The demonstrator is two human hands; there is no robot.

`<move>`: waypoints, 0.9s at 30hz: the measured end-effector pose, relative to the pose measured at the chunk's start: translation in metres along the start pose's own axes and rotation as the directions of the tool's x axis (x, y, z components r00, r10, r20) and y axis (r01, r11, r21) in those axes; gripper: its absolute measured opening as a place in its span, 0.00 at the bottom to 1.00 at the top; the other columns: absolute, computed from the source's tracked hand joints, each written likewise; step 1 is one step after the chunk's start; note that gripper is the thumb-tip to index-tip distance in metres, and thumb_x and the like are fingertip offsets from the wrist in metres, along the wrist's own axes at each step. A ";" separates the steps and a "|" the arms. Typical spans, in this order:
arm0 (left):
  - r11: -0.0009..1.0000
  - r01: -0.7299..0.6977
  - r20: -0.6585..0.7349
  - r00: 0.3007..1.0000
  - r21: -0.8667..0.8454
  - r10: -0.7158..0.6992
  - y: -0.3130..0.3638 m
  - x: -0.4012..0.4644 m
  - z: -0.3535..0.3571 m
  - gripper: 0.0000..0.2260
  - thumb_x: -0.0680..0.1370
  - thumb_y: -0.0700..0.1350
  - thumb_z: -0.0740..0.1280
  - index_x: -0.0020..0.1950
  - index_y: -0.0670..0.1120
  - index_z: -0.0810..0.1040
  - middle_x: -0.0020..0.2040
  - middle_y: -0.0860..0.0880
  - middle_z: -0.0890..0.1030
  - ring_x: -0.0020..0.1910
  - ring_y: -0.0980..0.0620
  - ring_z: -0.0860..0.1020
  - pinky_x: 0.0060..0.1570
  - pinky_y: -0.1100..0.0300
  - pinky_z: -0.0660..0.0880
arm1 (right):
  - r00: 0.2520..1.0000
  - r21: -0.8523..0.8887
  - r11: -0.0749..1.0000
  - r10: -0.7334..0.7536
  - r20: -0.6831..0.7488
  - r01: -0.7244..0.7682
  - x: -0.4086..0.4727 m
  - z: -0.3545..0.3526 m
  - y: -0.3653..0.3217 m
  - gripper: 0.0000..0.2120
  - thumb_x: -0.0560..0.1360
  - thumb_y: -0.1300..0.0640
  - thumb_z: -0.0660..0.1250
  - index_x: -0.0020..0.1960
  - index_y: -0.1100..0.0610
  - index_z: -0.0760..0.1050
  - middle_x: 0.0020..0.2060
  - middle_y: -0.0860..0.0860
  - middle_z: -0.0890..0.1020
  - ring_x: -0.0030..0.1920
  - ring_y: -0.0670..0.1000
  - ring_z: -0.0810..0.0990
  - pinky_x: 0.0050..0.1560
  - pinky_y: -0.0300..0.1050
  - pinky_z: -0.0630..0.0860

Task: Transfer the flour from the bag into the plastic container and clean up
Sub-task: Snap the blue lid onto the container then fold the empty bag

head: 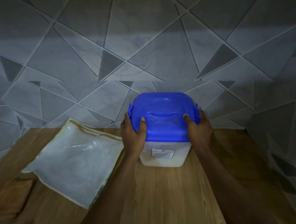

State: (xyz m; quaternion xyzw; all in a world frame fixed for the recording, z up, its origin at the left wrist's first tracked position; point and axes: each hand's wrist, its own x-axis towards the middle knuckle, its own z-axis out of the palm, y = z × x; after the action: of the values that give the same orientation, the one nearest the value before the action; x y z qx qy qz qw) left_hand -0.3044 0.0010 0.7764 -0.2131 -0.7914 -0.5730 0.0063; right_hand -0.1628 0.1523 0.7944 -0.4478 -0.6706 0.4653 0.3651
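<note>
Both hands, left (132,130) and right (199,127), clasp the lid (163,117) edges, thumbs on top, likely seating it on the tub (163,156); bag (72,165) flat alongside

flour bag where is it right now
In the head view the bag lies flat on the wooden table, left of the lidded container that both hands grip, near the tiled wall.

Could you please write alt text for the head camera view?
Both hands, left hand and right hand, clasp the blue lid on a translucent plastic container standing on a wooden table. A flat clear bag lies to its left, before a grey patterned wall.
</note>
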 end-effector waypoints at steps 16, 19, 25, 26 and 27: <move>0.992 0.119 0.112 0.987 -0.035 -0.114 -0.003 0.017 0.006 0.37 0.72 0.70 0.63 0.77 0.56 0.59 0.72 0.50 0.70 0.68 0.50 0.72 0.64 0.51 0.75 | 0.999 0.071 0.997 0.023 -0.023 -0.021 0.000 0.001 -0.007 0.30 0.78 0.43 0.68 0.76 0.51 0.64 0.69 0.51 0.75 0.66 0.54 0.76 0.60 0.41 0.72; 0.956 0.235 0.220 0.956 -0.174 -0.195 0.000 0.005 -0.014 0.38 0.70 0.67 0.70 0.76 0.59 0.61 0.72 0.55 0.70 0.69 0.52 0.72 0.67 0.50 0.73 | 0.993 0.195 0.977 0.100 -0.063 -0.086 -0.033 0.003 -0.009 0.33 0.75 0.39 0.70 0.74 0.53 0.66 0.67 0.51 0.77 0.62 0.51 0.78 0.54 0.39 0.74; 0.947 0.205 0.136 0.975 -0.248 -0.176 -0.010 -0.040 -0.075 0.13 0.75 0.46 0.73 0.59 0.50 0.79 0.54 0.54 0.83 0.56 0.59 0.81 0.56 0.64 0.76 | 0.990 0.293 0.948 0.136 -0.028 -0.122 -0.131 0.023 -0.007 0.19 0.74 0.57 0.75 0.61 0.49 0.72 0.47 0.37 0.79 0.47 0.35 0.78 0.45 0.34 0.74; 0.952 0.177 0.114 0.982 -0.249 -0.153 -0.012 -0.045 -0.085 0.12 0.75 0.46 0.73 0.59 0.50 0.79 0.52 0.56 0.83 0.54 0.62 0.81 0.55 0.66 0.76 | 0.987 0.300 0.941 0.157 0.022 -0.156 -0.143 0.031 -0.006 0.19 0.74 0.59 0.75 0.60 0.50 0.72 0.46 0.38 0.79 0.47 0.37 0.78 0.45 0.35 0.73; 0.958 0.146 0.081 0.988 -0.247 -0.130 -0.014 -0.052 -0.100 0.12 0.76 0.45 0.73 0.58 0.49 0.80 0.51 0.57 0.83 0.52 0.65 0.81 0.53 0.69 0.76 | 0.983 0.301 0.936 0.169 0.073 -0.183 -0.159 0.043 -0.007 0.18 0.74 0.59 0.75 0.60 0.51 0.73 0.46 0.42 0.80 0.48 0.42 0.80 0.47 0.38 0.73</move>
State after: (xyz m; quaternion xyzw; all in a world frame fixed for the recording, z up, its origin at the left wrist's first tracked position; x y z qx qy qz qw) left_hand -0.2853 -0.1110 0.7851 -0.1746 -0.7247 -0.6610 -0.0860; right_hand -0.1504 -0.0107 0.7765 -0.4330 -0.5560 0.6046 0.3714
